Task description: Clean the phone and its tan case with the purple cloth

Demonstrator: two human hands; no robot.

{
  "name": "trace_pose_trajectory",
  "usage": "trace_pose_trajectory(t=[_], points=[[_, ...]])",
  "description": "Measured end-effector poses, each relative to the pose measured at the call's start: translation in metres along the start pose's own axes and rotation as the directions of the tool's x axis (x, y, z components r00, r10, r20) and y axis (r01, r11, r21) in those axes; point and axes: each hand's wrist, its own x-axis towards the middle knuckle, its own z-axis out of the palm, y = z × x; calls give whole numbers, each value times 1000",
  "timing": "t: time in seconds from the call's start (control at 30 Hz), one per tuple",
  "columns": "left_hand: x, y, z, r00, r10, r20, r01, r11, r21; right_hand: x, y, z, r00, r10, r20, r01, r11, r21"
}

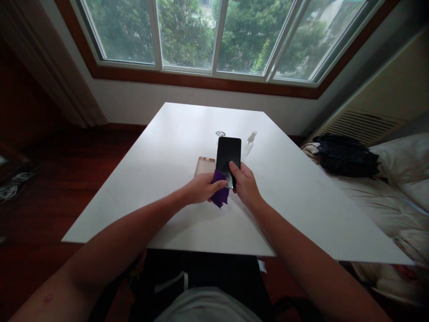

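A black smartphone (228, 152) is held up over the white table, its dark screen towards me. My right hand (246, 182) is closed around the phone's lower right side, thumb on the screen. A purple cloth (220, 197) is pinched in my left hand (200, 188), which presses it against the phone's lower left corner. Behind my left hand a clear phone case (205, 165) with a tan rim lies on the table. Past the phone's top edge sits a small ring-shaped item (220, 133), partly hidden and too small to name.
A clear spray bottle (249, 144) with a white cap stands to the right of the phone. The white table (134, 197) narrows towards a window wall. On the right, a dark bag or cloth (346, 154) rests on a pale padded seat (362, 197).
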Motion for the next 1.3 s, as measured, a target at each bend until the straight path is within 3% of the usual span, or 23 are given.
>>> trace_pose_trajectory(t=[0.13, 0.23, 0.33, 0.5, 0.6, 0.7, 0.87, 1.0, 1.13, 1.23, 1.3], points=[[2, 0, -3, 982, 40, -185, -30, 998, 55, -4, -1, 3, 996, -17, 84, 16, 1000, 18], [5, 3, -8, 933, 78, -351, -44, 994, 104, -10, -3, 7, 988, -9, 157, 4, 1000, 27], [9, 5, -16, 894, 55, -445, -24, 997, 74, -15, -1, 10, 966, 6, 259, -9, 1000, 9], [14, 2, -35, 822, 12, -569, -37, 999, -33, -22, 0, 11, 901, -9, 433, 26, 999, -35], [17, -1, -51, 743, 22, -669, -107, 991, -86, -29, -1, 14, 839, -9, 544, 74, 992, -98], [20, -3, -62, 718, -31, -695, -126, 977, -174, -34, 1, 19, 812, 19, 583, 60, 991, -116], [21, 0, -57, 768, -50, -639, -172, 944, -281, -28, 3, 19, 896, 84, 436, -103, 994, 21], [18, -2, -39, 859, -8, -511, -146, 955, -260, -16, 2, 11, 967, 52, 250, -78, 992, 95], [14, -5, -23, 950, 56, -306, -123, 971, -205, -7, 5, 4, 990, 18, 141, -37, 990, 133], [14, -8, -18, 975, 81, -209, -130, 963, -236, -4, 4, 1, 996, 19, 89, -30, 991, 133], [15, -12, -18, 974, 103, -200, -152, 957, -247, -4, 2, -1, 997, 27, 65, -36, 989, 140]])
